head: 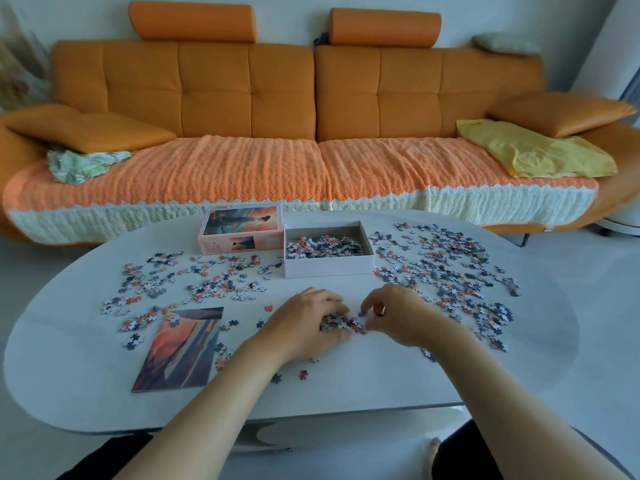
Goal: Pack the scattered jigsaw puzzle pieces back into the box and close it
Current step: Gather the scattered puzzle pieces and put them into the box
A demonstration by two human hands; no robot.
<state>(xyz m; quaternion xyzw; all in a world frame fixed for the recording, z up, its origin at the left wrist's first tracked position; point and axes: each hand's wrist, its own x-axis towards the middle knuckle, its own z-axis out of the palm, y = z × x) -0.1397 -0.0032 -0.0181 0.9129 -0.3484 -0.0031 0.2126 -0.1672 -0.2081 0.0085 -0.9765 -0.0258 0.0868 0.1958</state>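
An open white box stands at the table's middle back, partly filled with puzzle pieces. Its pink lid with a picture lies just left of it. Loose pieces are scattered to the left and thickly to the right. In front of the box, my left hand and my right hand cup a small heap of pieces between them. The left fingers curl over the heap; the right thumb and fingers pinch at pieces on its edge.
A printed picture sheet lies flat at the front left of the white oval table. A few single pieces lie near the front. An orange sofa runs behind the table.
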